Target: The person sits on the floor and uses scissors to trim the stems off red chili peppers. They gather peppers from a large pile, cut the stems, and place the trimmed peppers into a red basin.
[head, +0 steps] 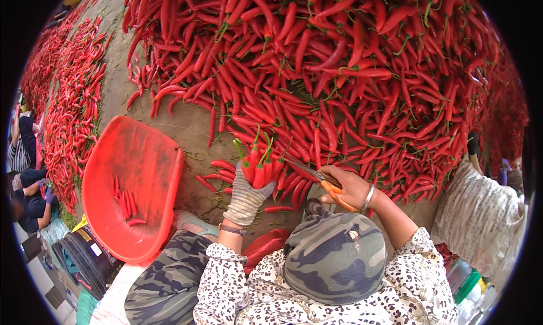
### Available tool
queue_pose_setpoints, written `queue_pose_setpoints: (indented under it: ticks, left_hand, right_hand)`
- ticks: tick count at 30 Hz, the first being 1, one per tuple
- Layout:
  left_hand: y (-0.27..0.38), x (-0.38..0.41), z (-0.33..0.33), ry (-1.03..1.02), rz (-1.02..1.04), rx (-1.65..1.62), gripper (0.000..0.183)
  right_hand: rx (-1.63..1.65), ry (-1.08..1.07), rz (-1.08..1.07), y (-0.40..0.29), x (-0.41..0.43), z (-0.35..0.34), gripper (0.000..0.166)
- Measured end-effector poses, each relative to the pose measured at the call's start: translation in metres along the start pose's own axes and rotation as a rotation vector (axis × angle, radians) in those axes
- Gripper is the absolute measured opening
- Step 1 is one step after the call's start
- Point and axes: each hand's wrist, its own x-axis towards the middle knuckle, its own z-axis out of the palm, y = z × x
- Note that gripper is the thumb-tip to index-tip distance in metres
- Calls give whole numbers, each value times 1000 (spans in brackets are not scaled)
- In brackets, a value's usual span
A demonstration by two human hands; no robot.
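Observation:
My left hand (248, 198), in a grey striped knit glove, grips a bunch of red chili peppers (258, 174) with the green stems pointing up. My right hand (351, 187) is bare and holds scissors (333, 188) by their orange handles. The blades point left toward the bunch, their tips close to its right side; whether they touch a stem, I cannot tell. Beyond both hands spreads a large heap of red chili peppers (275, 70). Left of my gloved hand stands a tilted red plastic scoop (140, 155) with several peppers inside it.
Camouflage-patterned cloth (335, 257) rises close below my right hand. A black bucket (91, 257) stands beside the scoop. Another pepper heap (74, 113) lies at left, with people (32, 198) beside it. A pale patterned cloth covering (475, 219) bulges at right.

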Motion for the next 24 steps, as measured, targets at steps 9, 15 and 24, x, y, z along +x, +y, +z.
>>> queue_pose_setpoints:
  ticks: [9, 15, 24]
  left_hand:
    - [7, -2, 3, 13, 29, 129, 79]
    - [5, -5, 5, -32, -132, -27, 88]
    - [12, -8, 12, 48, 98, 226, 73]
  right_hand:
    - [-184, 72, 20, 2, 0, -4, 57]
    - [-166, 135, 11, 1, -6, 4, 59]
    - [-162, 24, 25, -10, -2, 8, 61]
